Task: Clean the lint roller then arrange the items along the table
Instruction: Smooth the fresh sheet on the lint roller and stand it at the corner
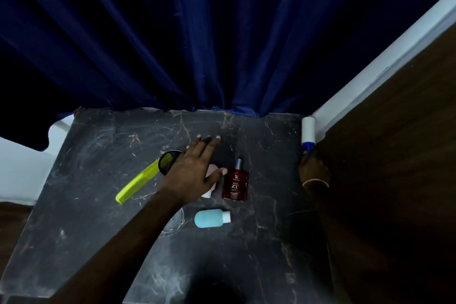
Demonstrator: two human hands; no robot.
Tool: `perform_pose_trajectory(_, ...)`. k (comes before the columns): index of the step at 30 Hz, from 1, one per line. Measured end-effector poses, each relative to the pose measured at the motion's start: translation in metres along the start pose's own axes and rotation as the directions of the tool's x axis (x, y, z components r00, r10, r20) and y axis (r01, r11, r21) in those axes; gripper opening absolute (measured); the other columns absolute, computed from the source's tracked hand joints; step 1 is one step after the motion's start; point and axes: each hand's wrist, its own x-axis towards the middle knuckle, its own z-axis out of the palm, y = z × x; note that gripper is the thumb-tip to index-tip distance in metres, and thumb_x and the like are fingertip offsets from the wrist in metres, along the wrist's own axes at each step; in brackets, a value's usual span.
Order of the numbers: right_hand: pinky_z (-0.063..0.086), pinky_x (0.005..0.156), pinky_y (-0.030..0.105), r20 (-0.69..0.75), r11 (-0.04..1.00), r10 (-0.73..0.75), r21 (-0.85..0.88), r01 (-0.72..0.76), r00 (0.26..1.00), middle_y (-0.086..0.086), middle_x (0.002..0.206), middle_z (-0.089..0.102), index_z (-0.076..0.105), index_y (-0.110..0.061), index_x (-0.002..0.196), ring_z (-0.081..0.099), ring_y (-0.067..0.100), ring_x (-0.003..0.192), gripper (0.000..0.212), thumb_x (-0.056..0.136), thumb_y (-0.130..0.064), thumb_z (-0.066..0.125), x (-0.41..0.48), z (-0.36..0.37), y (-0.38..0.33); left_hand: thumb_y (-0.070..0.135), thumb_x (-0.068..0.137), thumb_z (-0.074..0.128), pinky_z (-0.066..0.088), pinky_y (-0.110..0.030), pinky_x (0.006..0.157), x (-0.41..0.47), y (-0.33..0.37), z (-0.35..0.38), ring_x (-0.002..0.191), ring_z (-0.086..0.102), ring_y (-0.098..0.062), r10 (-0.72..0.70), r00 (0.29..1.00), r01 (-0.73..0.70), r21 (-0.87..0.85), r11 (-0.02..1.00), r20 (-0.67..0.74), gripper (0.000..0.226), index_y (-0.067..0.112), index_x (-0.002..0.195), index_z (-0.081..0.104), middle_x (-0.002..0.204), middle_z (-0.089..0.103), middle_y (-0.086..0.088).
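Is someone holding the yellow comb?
No, the comb lies on the table beside the flat left hand; the right hand holds the lint roller.

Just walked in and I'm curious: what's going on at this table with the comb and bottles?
A person stands at a dark marble table. Their right hand grips the blue handle of a white lint roller at the table's right edge, by the wall. Their left hand is spread open over a pink item, between a yellow-green comb and a red perfume bottle. A small blue bottle lies on its side nearer them.
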Motion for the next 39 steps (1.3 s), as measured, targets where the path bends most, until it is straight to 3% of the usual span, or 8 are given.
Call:
perform_pose_trajectory(5,0.052,0.085,0.042,0.055,0.975,-0.157,-0.153,0.163,0.986,0.022,0.118,0.065,0.048,0.000,0.135,0.066,0.037,0.104,0.049,0.107,-0.036,0.031,-0.008,0.001,-0.019,0.066,0.097,0.039,0.029,-0.051,0.125,-0.002,0.004,0.000,0.160,0.011,-0.023,-0.010,1.000,0.010,-0.003,1.000,0.009,0.083,0.031,0.163,0.002,0.171,0.016,-0.002)
perform_pose_trajectory(11,0.054,0.079,0.039,0.164,0.919,-0.297,-0.217,0.328,0.941,0.013,0.109,0.072,0.049,-0.014,0.130,0.071,0.034,0.097,0.041,0.106,-0.040,0.028,-0.035,0.012,-0.058,0.068,0.096,0.038,0.028,-0.051,0.125,-0.006,0.002,-0.003,0.159,0.013,-0.024,-0.017,1.000,0.017,-0.035,0.999,-0.001,0.085,0.034,0.163,-0.001,0.171,0.018,-0.002)
perform_pose_trajectory(19,0.055,0.079,0.040,0.207,0.867,-0.423,-0.190,0.460,0.882,0.011,0.109,0.073,0.048,-0.015,0.129,0.072,0.034,0.096,0.043,0.106,-0.043,0.025,-0.062,0.022,-0.081,0.070,0.095,0.034,0.031,-0.053,0.123,-0.010,0.000,-0.006,0.159,0.016,-0.026,-0.036,0.999,0.036,-0.015,0.999,-0.015,0.084,0.035,0.162,-0.002,0.170,0.019,-0.002)
perform_pose_trajectory(32,0.055,0.079,0.040,0.086,0.965,-0.211,-0.142,0.221,0.974,0.019,0.104,0.073,0.052,-0.007,0.128,0.071,0.038,0.095,0.041,0.106,-0.035,0.033,-0.025,0.008,-0.052,0.068,0.096,0.039,0.025,-0.050,0.127,-0.012,0.001,-0.012,0.160,0.012,-0.025,-0.055,0.998,0.055,-0.015,0.998,-0.002,0.084,0.035,0.162,-0.002,0.171,0.016,-0.002)
perform_pose_trajectory(36,0.053,0.086,0.043,0.057,0.986,-0.123,-0.103,0.128,0.991,0.022,0.110,0.069,0.056,-0.003,0.126,0.068,0.038,0.102,0.043,0.106,-0.034,0.033,-0.004,0.002,-0.029,0.068,0.096,0.039,0.023,-0.049,0.125,-0.011,0.000,-0.011,0.159,0.013,-0.025,-0.066,0.998,0.066,0.001,0.998,-0.016,0.084,0.036,0.162,-0.001,0.171,0.016,-0.001)
perform_pose_trajectory(39,0.051,0.084,0.041,0.039,0.995,-0.046,-0.082,0.049,0.998,0.024,0.107,0.069,0.063,0.002,0.115,0.067,0.039,0.099,0.048,0.106,-0.035,0.035,0.007,0.000,-0.017,0.069,0.096,0.037,0.023,-0.048,0.124,-0.011,-0.002,-0.010,0.160,0.012,-0.024,-0.063,0.998,0.063,0.012,0.998,-0.020,0.083,0.037,0.161,-0.002,0.171,0.016,-0.001)
